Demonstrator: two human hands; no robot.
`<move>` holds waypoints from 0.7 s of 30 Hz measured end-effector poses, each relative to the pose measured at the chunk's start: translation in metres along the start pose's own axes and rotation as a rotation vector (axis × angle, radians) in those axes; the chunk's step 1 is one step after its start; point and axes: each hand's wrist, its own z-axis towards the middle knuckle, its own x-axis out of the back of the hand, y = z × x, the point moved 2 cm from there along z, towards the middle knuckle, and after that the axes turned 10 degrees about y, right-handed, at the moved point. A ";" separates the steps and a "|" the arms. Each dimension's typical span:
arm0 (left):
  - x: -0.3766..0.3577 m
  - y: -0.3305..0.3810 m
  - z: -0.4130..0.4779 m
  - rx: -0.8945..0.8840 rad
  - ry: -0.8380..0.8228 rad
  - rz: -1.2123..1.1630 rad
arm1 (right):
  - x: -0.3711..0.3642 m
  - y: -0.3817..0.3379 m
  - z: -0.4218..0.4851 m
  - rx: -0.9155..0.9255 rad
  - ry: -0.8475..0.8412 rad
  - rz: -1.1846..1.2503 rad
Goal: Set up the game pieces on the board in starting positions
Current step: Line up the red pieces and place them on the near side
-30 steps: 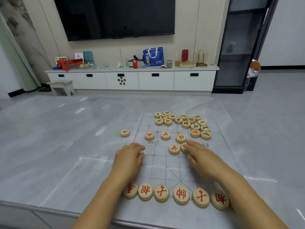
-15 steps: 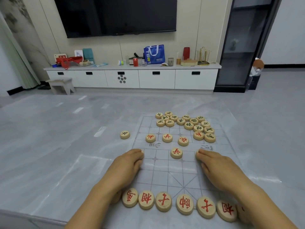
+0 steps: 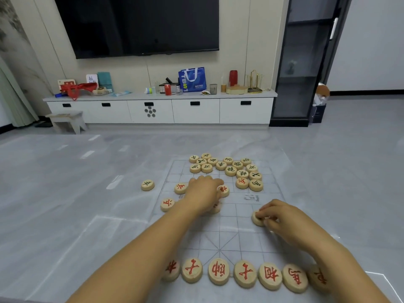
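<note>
- The grey tabletop (image 3: 65, 215) in front of you carries a clear gridded board (image 3: 229, 239).
- Your left hand (image 3: 203, 191) reaches toward 12 o'clock over the board's middle, fingers bent down at a red-lettered disc (image 3: 225, 190). You cannot tell whether its grip is clamped on that disc or only touching it.
- Your right hand (image 3: 282, 217) sits at the board's 3 o'clock side, its grip pinched round a pale disc (image 3: 256, 219) resting on the grid.
- A row of red discs (image 3: 218, 271) lines the 6 o'clock edge, side by side.
- A pile of dark-lettered discs (image 3: 229, 169) crowds the 12 o'clock end.
- Two more red discs, the upper disc (image 3: 180, 188) and the lower disc (image 3: 167, 204), lie at the 9 o'clock edge.
- A lone disc (image 3: 147, 185) lies off the board at 10 o'clock.
</note>
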 end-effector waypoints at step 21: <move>0.057 -0.106 -0.098 0.199 0.128 -0.356 | 0.018 0.042 -0.004 -0.216 0.123 0.006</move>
